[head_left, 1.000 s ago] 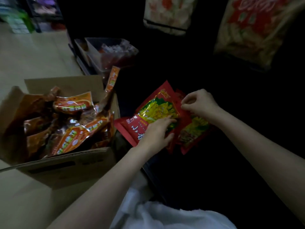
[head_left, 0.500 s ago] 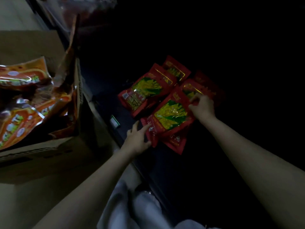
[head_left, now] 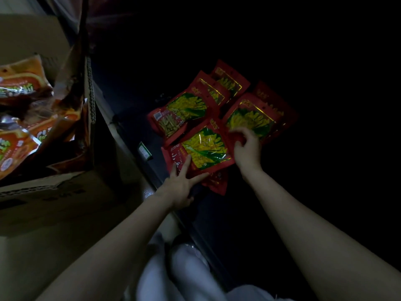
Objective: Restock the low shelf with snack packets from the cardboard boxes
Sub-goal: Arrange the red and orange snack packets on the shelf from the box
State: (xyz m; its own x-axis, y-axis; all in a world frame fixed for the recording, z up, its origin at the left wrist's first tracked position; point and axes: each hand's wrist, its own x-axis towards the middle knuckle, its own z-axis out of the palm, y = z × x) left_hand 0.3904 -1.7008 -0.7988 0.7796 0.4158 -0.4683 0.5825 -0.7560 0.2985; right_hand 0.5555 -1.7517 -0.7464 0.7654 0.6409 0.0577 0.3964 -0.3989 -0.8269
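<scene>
Nearest, pale trousered knees (head_left: 186,276) at the shelf edge: the person crouches to reach down. Left hand (head_left: 181,184) lies with straight splayed fingers flat on the near-left corner of the front red-and-yellow glossy snack packet (head_left: 201,148), likely pinning it so it doesn't slide. Right hand (head_left: 247,147) curls loosely over that packet's right edge, where it overlaps the right-hand packet (head_left: 251,118); whether it pinches the edge I cannot tell, probably squaring the stack. Packets lie flat and overlapping on the dark low shelf (head_left: 217,213), faces up so labels show. A small green price tag (head_left: 144,150) sits on the shelf lip. Left, open brown cardboard box (head_left: 65,192) holds orange snack packets (head_left: 19,135), close for the next grab. Far packets (head_left: 227,81) fade into shadow.
</scene>
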